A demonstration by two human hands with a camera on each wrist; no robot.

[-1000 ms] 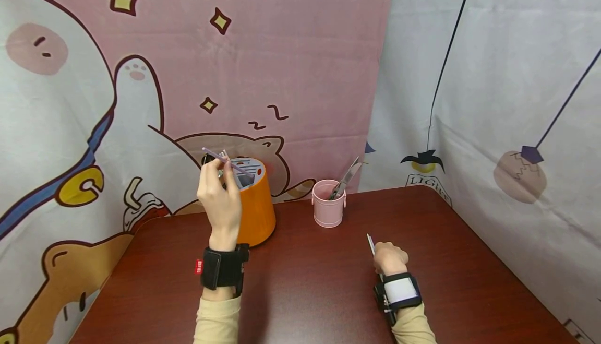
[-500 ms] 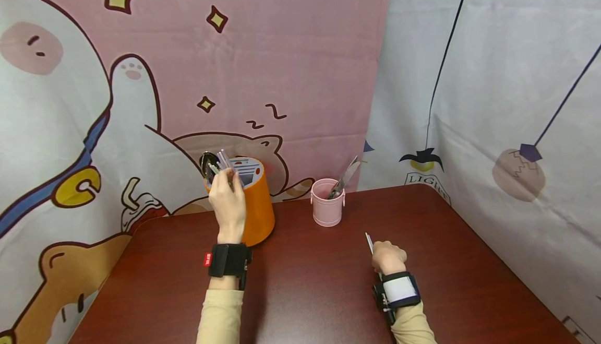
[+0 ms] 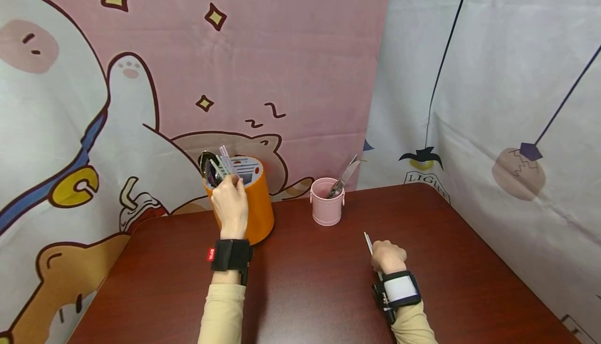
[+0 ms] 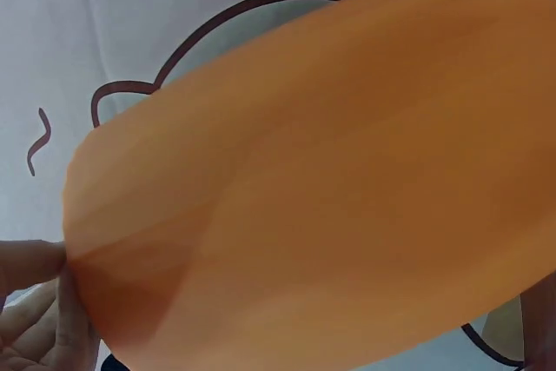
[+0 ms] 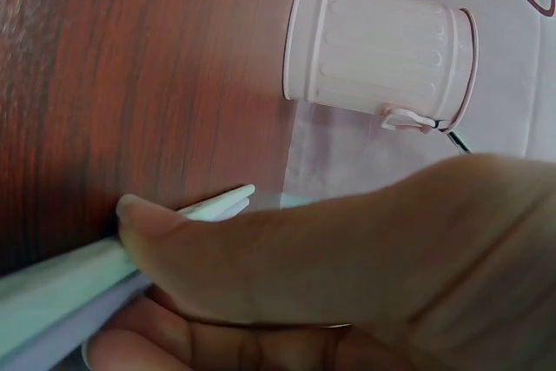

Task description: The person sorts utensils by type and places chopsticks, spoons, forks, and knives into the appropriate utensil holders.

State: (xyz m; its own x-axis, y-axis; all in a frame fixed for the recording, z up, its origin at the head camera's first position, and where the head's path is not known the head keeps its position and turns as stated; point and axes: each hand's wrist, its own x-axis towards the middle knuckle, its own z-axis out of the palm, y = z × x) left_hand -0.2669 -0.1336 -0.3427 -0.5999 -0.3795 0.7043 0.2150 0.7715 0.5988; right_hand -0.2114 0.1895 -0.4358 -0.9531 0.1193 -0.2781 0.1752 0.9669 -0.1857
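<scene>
My left hand (image 3: 230, 200) is at the near rim of an orange bin (image 3: 260, 203), its fingertips pinching a lilac chopstick (image 3: 227, 162) that leans up out of the bin. Pale chopsticks and a dark round object with a shiny rim (image 3: 208, 166) stick up beside it. Only the thumb and some fingers show at the bin's edge in the left wrist view. Over the right part of the table, my right hand (image 3: 389, 257) grips a pale green chopstick (image 5: 65, 288) and a lilac one (image 5: 74, 327), their tapered tips pointing away from me.
A small pink bucket (image 3: 326, 209) with side handles stands between the hands at the back, silver metal utensils (image 3: 344, 181) leaning out of it. The dark red table (image 3: 310, 281) ends against a cartoon-printed cloth (image 3: 300, 62).
My left hand has lowered the lilac chopstick, held slantwise above the bin at first, down into it, turning it upright. My right hand has kept its place and grip.
</scene>
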